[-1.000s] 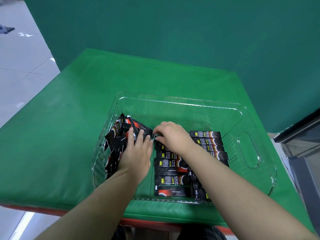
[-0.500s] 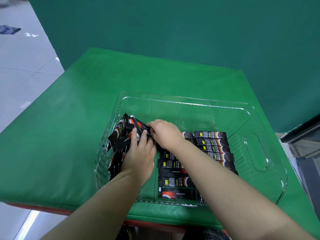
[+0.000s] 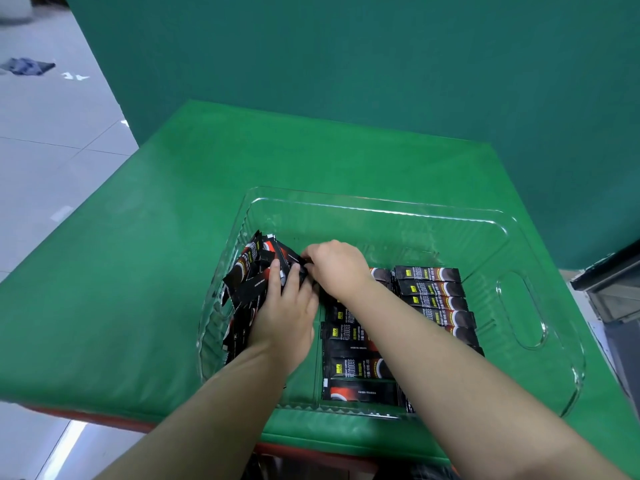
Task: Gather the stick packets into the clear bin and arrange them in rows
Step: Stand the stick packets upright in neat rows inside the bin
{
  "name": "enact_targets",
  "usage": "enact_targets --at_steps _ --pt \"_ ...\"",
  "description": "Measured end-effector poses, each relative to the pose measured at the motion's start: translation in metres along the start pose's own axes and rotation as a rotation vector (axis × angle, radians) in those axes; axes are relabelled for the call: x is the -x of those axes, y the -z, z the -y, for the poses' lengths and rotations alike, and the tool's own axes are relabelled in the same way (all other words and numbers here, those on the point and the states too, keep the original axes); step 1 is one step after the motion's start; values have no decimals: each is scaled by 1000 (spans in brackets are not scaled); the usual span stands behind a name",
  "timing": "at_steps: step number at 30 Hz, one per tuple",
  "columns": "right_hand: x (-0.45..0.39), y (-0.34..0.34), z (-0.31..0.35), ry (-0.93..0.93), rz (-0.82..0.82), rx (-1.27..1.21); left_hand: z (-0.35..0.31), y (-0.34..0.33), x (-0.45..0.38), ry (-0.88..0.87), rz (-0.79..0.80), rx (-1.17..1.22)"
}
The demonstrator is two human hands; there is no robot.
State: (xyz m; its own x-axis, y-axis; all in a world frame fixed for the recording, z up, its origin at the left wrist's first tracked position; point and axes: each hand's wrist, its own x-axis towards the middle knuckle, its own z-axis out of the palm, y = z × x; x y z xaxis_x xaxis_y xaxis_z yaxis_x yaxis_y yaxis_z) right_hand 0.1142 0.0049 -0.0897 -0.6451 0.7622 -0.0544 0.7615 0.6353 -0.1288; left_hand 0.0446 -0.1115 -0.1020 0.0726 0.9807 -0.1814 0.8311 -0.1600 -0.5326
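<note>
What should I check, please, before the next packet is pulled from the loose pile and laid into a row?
1. Loose pile inside the clear bin: ok, heaped at its left end.
2. Left hand steadying the pile: ok, fingers lie flat on it.
3. Right hand has hold of one packet: cannot tell, fingertips curl at the pile's edge.
4. Right row straight: ok, packets lie parallel.
5. Middle row straight: cannot tell, the forearm covers part.
6. Free floor beyond the rows: ok, bare.
</note>
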Motion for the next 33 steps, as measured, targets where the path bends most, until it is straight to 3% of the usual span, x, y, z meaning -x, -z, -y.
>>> enact_targets --at_steps 7,22,28,33 --pt "0 -2 -7 18 36 -158 0 0 0 7 -7 9" --pt "12 11 -6 28 108 -208 0 1 0 -4 36 -17" --pt "47 28 -13 -20 22 -268 0 4 -2 11 115 -44" --pt "88 39 -28 -55 52 -269 4 16 -1 -15 241 -51"
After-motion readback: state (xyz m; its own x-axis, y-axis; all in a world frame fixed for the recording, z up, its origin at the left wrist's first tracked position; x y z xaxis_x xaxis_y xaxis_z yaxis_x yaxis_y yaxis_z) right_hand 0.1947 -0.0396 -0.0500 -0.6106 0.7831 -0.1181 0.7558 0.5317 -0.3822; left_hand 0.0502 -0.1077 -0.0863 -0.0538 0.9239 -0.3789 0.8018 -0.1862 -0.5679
